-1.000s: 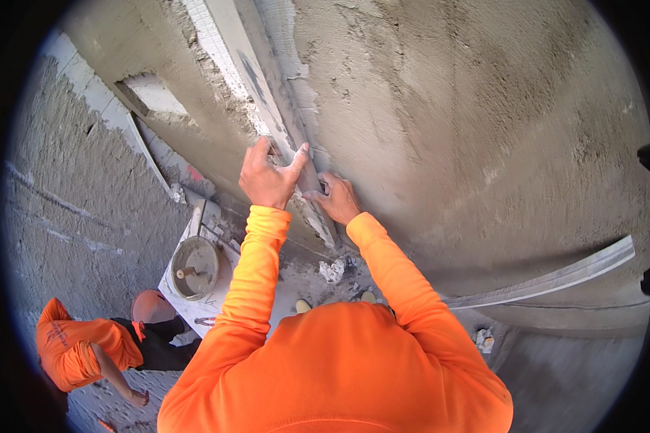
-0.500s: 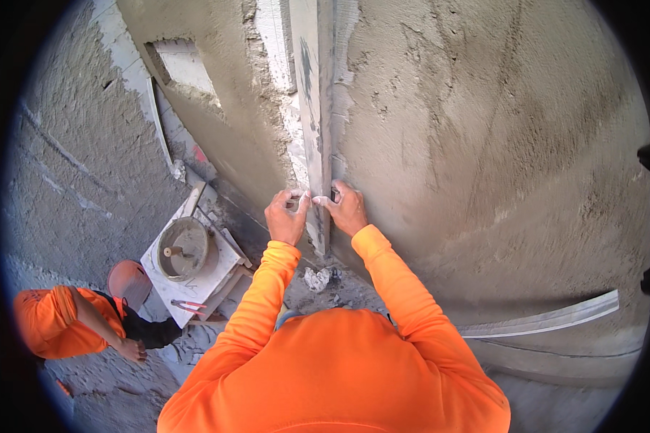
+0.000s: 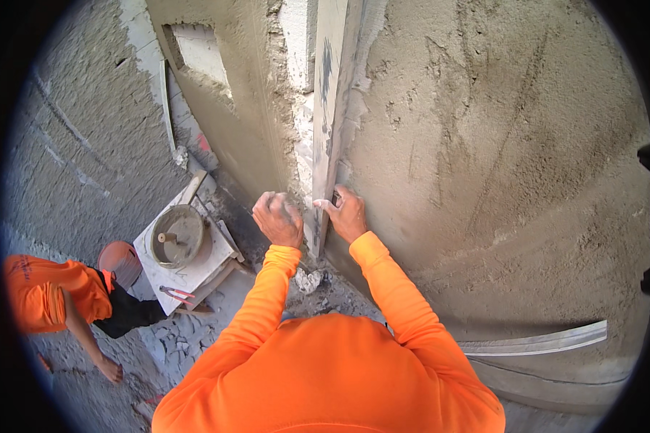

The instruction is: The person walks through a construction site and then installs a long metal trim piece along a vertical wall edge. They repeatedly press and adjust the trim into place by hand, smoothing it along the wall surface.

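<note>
A long, narrow wooden board point(image 3: 328, 108), smeared with grey mortar, stands upright along the wall's corner edge. Low on it, my right hand point(image 3: 348, 215) is closed on its right side, thumb across the front face and fingers curled by the edge. My left hand point(image 3: 277, 220) is apart from the board, just to its left, in front of the rough plaster. Its fingers are loosely bent with nothing seen in them, and the fingertips are partly blurred. Left of the board, a strip of white block point(image 3: 298, 43) shows between it and the plaster.
At left, a mortar-stained table point(image 3: 195, 280) carries a round bucket point(image 3: 152, 242) with a wooden-handled tool and red-handled pliers point(image 3: 177, 294). A co-worker in orange point(image 3: 65, 292) is beyond it. Rubble point(image 3: 309, 281) lies at the board's foot. A pale curved strip point(image 3: 542, 342) lies at right.
My left hand has come off the board and moved left, its pinch loosened. My right hand keeps its hold. The view has shifted slightly, and the co-worker's arm hangs lower.
</note>
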`<act>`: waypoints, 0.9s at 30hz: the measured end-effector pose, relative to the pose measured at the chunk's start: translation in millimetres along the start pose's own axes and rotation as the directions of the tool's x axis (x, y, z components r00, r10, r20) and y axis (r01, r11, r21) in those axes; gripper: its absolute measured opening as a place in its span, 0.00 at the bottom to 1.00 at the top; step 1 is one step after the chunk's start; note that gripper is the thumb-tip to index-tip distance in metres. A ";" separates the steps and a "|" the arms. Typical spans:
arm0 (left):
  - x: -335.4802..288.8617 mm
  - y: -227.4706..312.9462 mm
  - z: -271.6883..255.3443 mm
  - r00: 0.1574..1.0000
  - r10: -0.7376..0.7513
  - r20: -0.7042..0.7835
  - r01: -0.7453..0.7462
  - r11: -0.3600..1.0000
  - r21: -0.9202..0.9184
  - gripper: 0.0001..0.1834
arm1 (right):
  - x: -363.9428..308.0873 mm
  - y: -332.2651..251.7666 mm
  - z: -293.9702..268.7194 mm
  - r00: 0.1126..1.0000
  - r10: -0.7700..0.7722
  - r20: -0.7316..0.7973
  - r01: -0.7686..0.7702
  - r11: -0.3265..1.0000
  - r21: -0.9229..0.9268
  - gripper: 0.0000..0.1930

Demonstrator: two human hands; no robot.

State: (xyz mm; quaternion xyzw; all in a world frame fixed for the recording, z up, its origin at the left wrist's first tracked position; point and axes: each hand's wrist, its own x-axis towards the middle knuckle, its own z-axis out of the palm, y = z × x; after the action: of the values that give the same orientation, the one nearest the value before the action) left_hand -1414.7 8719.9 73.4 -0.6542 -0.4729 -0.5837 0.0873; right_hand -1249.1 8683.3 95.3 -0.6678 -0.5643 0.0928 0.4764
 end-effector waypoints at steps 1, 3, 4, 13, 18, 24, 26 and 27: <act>-1.6 -5.6 1.0 0.990 0.130 -0.055 -0.128 0.991 0.029 0.23 | 0.1 -0.3 -0.2 1.000 -0.012 -0.005 0.012 1.000 0.011 0.33; -1.7 -13.2 -0.3 0.968 0.243 -0.070 -0.240 0.970 0.045 0.25 | -0.7 -1.5 -1.6 0.999 -0.043 -0.032 0.043 0.999 0.014 0.33; 0.0 -14.3 -2.6 0.940 0.328 -0.095 -0.324 0.944 0.062 0.26 | -0.9 -2.2 -2.3 1.000 -0.019 -0.020 0.019 1.000 0.018 0.32; 15.6 12.3 -25.0 0.794 0.041 0.607 -0.123 0.988 0.094 0.16 | -0.6 -2.6 -1.8 1.000 -0.022 -0.019 0.022 0.999 0.029 0.31; 14.4 23.2 -29.2 0.780 -0.029 0.625 -0.077 0.987 0.142 0.15 | -0.4 -1.2 -0.7 0.999 -0.041 -0.028 0.041 0.999 0.025 0.30; 24.1 27.3 -46.3 0.782 -0.082 0.618 -0.096 0.964 0.249 0.12 | -1.8 0.4 2.6 0.993 -0.079 -0.084 0.081 0.997 0.011 0.29; 24.0 23.1 -49.7 0.804 -0.033 0.594 -0.115 0.971 0.209 0.12 | -2.1 -0.2 3.8 0.996 -0.037 -0.077 0.040 0.998 0.048 0.28; 22.7 21.6 -50.6 0.812 0.010 0.584 -0.130 0.978 0.163 0.12 | -2.1 -0.8 4.1 0.997 -0.026 -0.076 0.031 0.997 0.067 0.28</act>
State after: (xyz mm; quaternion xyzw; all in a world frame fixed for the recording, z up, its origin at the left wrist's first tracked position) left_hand -1436.6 8686.4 117.4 -0.8061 -0.5073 -0.3037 0.0242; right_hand -1253.0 8683.6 92.8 -0.6462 -0.5520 0.0801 0.5209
